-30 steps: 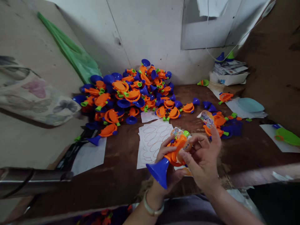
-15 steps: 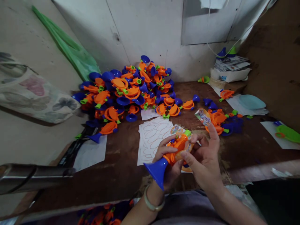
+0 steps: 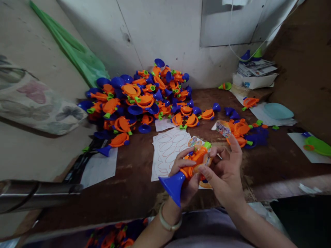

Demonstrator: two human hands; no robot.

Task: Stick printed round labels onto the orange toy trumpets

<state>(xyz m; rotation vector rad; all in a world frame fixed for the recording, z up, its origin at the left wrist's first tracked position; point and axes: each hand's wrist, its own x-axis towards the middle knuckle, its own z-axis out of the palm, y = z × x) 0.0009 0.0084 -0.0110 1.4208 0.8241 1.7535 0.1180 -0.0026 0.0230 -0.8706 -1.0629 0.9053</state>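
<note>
My left hand is wrapped round an orange toy trumpet with a blue bell and a green mouthpiece, held over the near edge of the brown table. My right hand pinches the trumpet's orange body with thumb and forefinger, pressing on a small oval sticker there; its other fingers are raised. Under the hands lies a white sticker sheet with oval outlines.
A big heap of orange and blue toy trumpets fills the far left corner. A smaller group of trumpets lies to the right. White boxes and papers are stacked far right, with a pale blue lid, a green part and a metal bar.
Both hands stay on the trumpet. My right thumb and forefinger have shifted a little on the orange body, and the view has drifted slightly.
</note>
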